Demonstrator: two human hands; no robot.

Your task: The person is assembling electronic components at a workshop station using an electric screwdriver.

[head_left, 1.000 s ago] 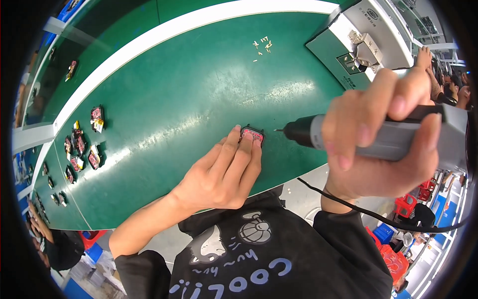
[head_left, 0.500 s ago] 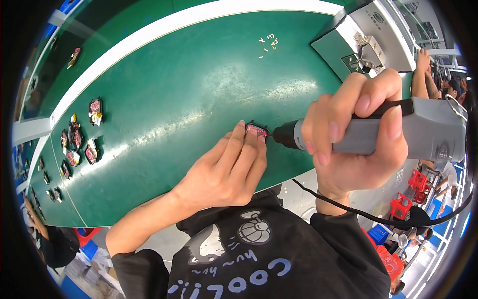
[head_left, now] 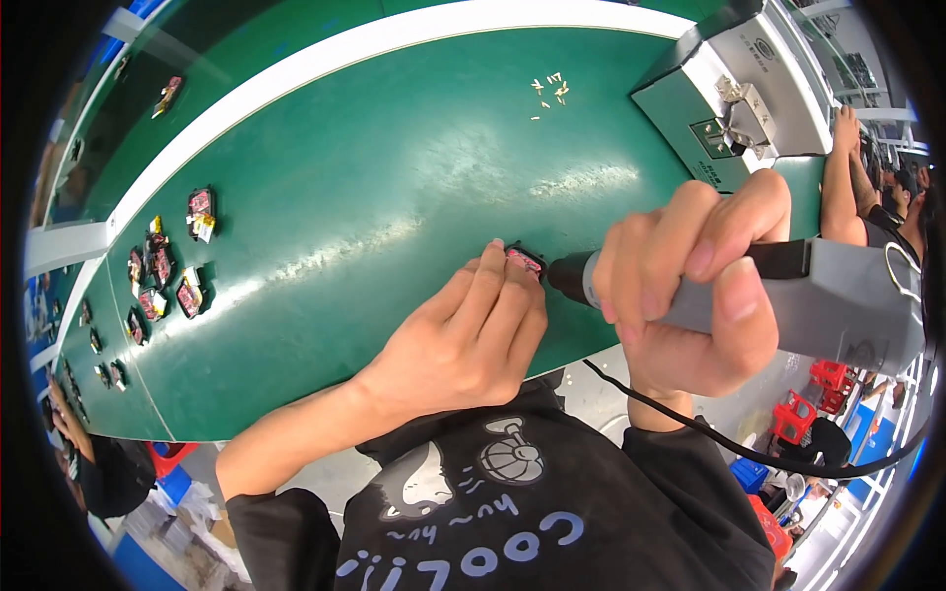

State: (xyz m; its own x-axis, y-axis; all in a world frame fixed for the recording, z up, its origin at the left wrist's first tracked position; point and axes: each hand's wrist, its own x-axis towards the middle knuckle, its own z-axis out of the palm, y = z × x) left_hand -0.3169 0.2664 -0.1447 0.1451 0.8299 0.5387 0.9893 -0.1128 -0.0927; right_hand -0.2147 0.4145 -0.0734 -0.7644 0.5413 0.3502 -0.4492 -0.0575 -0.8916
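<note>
My left hand (head_left: 458,340) presses its fingertips on a small black casing with a pinkish-red circuit board (head_left: 525,259), holding it against the green table. Wrapped round a grey electric screwdriver (head_left: 859,307) is my right hand (head_left: 680,281), its thumb and fingers closed on the body. The screwdriver lies nearly level, its black nose pointing left at the casing's right end. Whether the bit touches the casing is too small to tell. A black cord (head_left: 709,435) loops below my right wrist.
Several similar casings with boards and yellow pieces (head_left: 158,261) lie at the left of the green table (head_left: 325,167). Tiny pale screw-like pieces (head_left: 552,89) are scattered toward the back. A grey-white box-shaped machine (head_left: 734,108) stands at back right. Other people's arms (head_left: 841,187) show beyond it.
The whole view has shifted slightly. The screwdriver's rear end has dipped toward me, while its nose stays at the casing. My left hand keeps its hold.
</note>
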